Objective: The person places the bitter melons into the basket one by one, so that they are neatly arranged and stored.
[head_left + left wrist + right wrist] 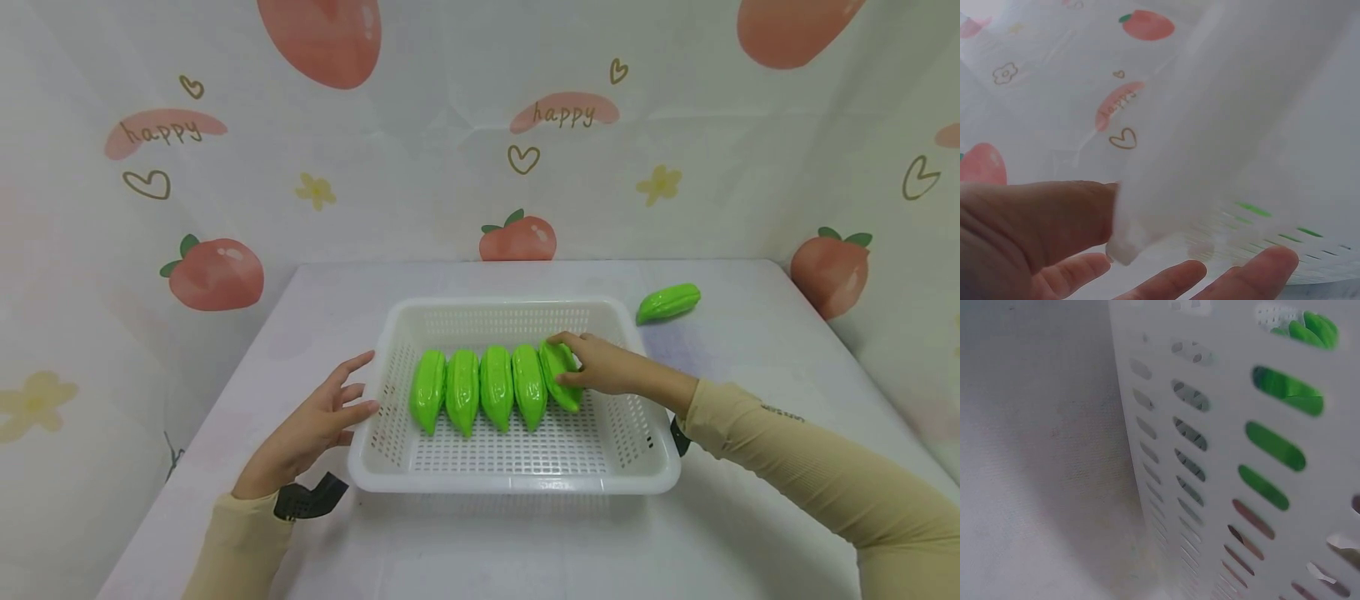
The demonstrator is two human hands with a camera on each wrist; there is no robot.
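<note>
A white perforated plastic basket (517,483) stands on the table, with several shiny green ridged star fruits (497,387) lying side by side in a row inside. At the right end of that row, my right hand (600,364) reaches over the basket's right wall and pinches the last star fruit (557,383), which leans at a slant. My left hand (318,421) is by the basket's left rim, fingers spread and loosely bent. The left wrist view shows the thumb (1072,215) close against the rim; whether it touches cannot be told. In the right wrist view the basket wall hides the right hand's grip.
One more star fruit (667,302) lies on the table behind and right of the basket. A white cloth (750,333) covers the table. Behind it hangs a pale backdrop (427,167) printed with peaches, hearts and flowers.
</note>
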